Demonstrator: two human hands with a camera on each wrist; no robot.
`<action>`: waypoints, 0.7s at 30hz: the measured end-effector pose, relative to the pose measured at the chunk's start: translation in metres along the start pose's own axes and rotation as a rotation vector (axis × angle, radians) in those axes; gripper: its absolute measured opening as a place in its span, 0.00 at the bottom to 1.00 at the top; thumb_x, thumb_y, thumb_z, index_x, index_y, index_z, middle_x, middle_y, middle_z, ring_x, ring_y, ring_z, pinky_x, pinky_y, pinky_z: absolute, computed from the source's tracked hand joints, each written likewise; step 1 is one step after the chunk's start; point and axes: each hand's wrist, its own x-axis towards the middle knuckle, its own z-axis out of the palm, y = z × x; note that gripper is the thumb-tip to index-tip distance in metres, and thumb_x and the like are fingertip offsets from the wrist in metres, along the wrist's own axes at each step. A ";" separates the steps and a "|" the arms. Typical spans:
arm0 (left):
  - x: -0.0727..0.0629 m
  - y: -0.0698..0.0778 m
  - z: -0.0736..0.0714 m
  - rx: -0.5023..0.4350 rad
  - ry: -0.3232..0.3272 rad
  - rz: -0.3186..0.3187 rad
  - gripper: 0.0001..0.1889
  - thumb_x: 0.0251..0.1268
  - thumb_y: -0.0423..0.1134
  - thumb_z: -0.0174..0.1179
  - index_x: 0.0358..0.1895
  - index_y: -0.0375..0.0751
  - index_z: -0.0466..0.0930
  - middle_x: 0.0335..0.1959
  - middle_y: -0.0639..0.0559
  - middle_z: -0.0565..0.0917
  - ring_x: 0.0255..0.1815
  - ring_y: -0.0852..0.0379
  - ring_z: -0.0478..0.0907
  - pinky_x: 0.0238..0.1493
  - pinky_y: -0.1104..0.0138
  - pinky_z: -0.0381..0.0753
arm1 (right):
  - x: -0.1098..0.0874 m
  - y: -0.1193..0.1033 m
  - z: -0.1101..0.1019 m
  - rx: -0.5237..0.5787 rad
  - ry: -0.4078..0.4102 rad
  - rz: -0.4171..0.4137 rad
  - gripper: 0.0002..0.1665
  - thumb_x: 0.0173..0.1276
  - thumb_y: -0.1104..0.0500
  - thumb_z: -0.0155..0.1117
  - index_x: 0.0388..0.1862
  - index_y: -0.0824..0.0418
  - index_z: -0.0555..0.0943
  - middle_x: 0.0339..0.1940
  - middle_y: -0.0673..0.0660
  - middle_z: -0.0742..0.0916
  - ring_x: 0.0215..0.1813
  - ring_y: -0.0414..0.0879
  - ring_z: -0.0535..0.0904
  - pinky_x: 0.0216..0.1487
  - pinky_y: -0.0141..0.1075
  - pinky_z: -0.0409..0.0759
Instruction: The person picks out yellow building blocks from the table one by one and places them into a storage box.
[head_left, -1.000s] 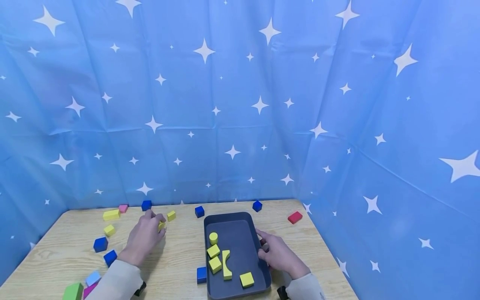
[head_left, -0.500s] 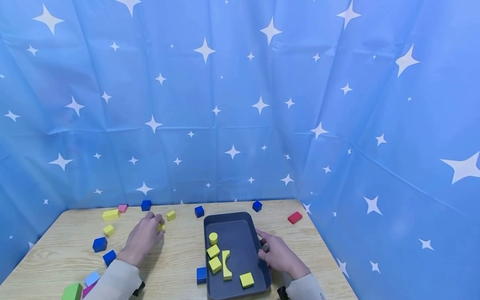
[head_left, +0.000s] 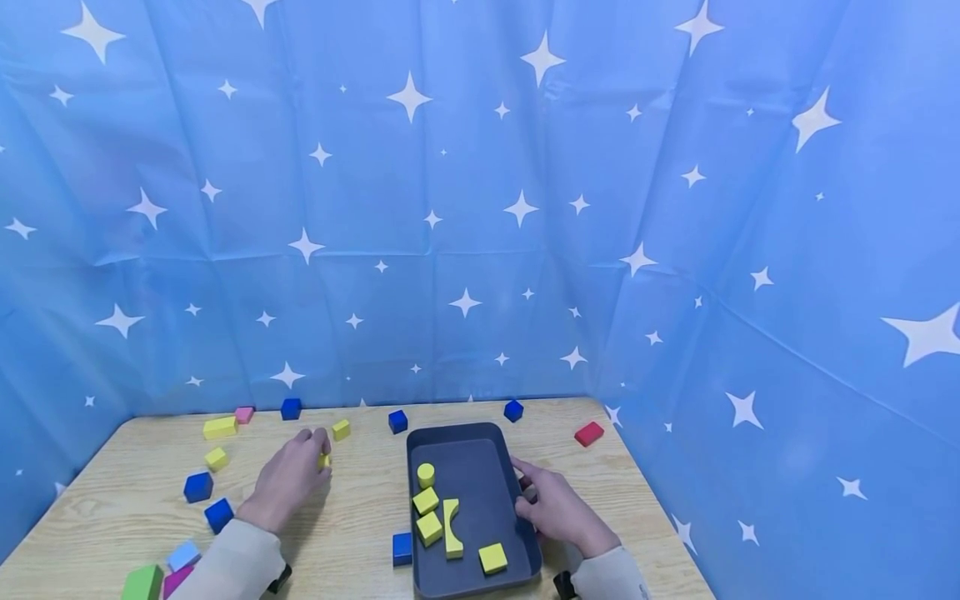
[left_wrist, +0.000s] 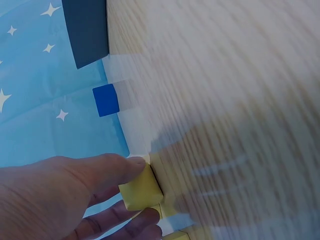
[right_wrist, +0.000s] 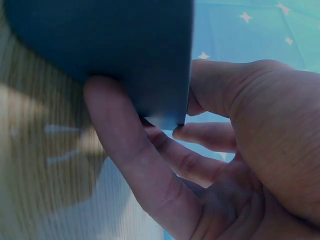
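Observation:
My left hand [head_left: 288, 477] pinches a yellow block [left_wrist: 141, 190] between thumb and fingers, close to the wooden tabletop. Only part of that block shows past the fingers in the head view. Just beyond it lies another small yellow block [head_left: 341, 430]. A dark grey tray [head_left: 513, 467] stands at the middle of the table, with several yellow pieces in it, among them a cylinder [head_left: 426, 476] and an arch-shaped block [head_left: 451, 533]. At its right side my right hand [head_left: 557, 510] grips the wall, one finger along the outside [right_wrist: 135, 145] and the thumb over the rim.
Blue cubes lie behind the tray [head_left: 398, 422] and at its left side [head_left: 402, 549]. A red block [head_left: 589, 433] sits at the far right. On the left are more blocks, including a long yellow one [head_left: 221, 427] and a green one [head_left: 142, 582]. A starred blue curtain [head_left: 465, 208] surrounds the table.
My left hand keeps the yellow block in its fingers and has shifted only very slightly nearer. The right hand and the tray hold their place; the head view has drifted a little.

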 end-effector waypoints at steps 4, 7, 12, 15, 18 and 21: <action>0.000 0.000 0.001 0.002 -0.022 0.003 0.14 0.70 0.28 0.78 0.53 0.36 0.85 0.40 0.45 0.85 0.35 0.53 0.79 0.38 0.57 0.87 | 0.000 0.000 -0.001 0.000 0.000 0.003 0.46 0.81 0.68 0.68 0.95 0.61 0.67 0.59 0.67 0.90 0.33 0.50 0.87 0.26 0.45 0.90; 0.000 0.000 0.002 0.001 -0.037 0.010 0.15 0.70 0.29 0.78 0.56 0.35 0.88 0.42 0.43 0.87 0.35 0.53 0.78 0.36 0.59 0.85 | 0.001 0.001 0.000 0.001 0.000 0.000 0.46 0.81 0.68 0.68 0.95 0.60 0.67 0.59 0.67 0.90 0.34 0.49 0.87 0.26 0.45 0.90; 0.002 0.000 0.004 -0.015 -0.042 0.024 0.14 0.71 0.29 0.77 0.56 0.33 0.90 0.46 0.39 0.89 0.35 0.53 0.78 0.37 0.59 0.85 | 0.001 0.001 0.001 0.001 -0.001 0.002 0.46 0.81 0.68 0.68 0.95 0.60 0.67 0.60 0.68 0.90 0.36 0.49 0.88 0.26 0.44 0.90; 0.002 0.002 0.005 -0.028 -0.031 0.035 0.14 0.71 0.29 0.76 0.56 0.31 0.90 0.47 0.38 0.88 0.36 0.54 0.78 0.40 0.58 0.88 | 0.002 0.000 0.000 0.002 -0.004 0.005 0.46 0.81 0.68 0.68 0.95 0.60 0.67 0.60 0.68 0.90 0.37 0.49 0.88 0.26 0.44 0.91; 0.002 0.007 0.004 -0.043 -0.017 0.044 0.13 0.71 0.29 0.76 0.56 0.31 0.89 0.47 0.39 0.88 0.36 0.54 0.78 0.41 0.57 0.88 | 0.001 0.000 0.000 0.000 -0.004 0.007 0.46 0.82 0.68 0.68 0.95 0.60 0.67 0.60 0.68 0.90 0.37 0.50 0.88 0.27 0.44 0.91; 0.001 0.012 0.003 -0.056 -0.009 0.046 0.14 0.72 0.29 0.76 0.56 0.30 0.89 0.47 0.39 0.88 0.36 0.54 0.78 0.42 0.57 0.87 | 0.001 0.000 0.000 -0.002 -0.001 0.009 0.46 0.82 0.68 0.69 0.95 0.60 0.67 0.61 0.68 0.90 0.37 0.50 0.88 0.27 0.45 0.91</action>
